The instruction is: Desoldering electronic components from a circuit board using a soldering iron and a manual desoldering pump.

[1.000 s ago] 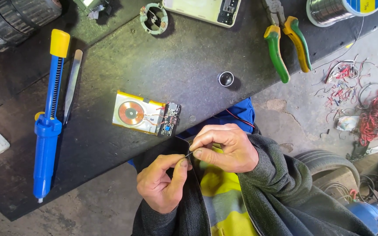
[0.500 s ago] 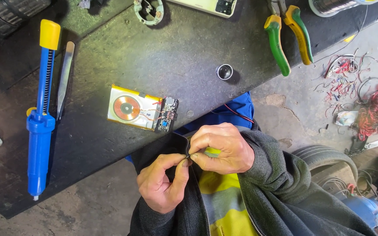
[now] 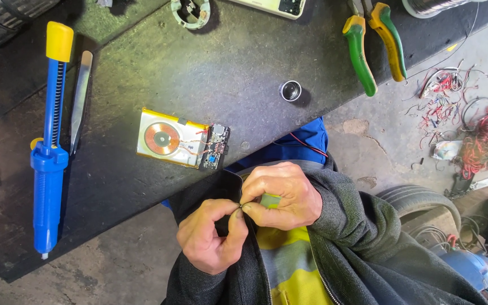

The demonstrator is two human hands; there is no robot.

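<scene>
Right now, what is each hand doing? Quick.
Left hand: fingers pinched shut on the thin wire.
Right hand: fingers pinched shut on the same thin wire, fingertips meeting the left's.

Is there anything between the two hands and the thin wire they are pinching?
Nothing visible. The left hand and right hand meet fingertip to fingertip on the thin wire, over the person's jacket. The battery pack lies apart on the bench.

thin dark wire | pinched between fingertips of both hands | near chest, off table
</scene>
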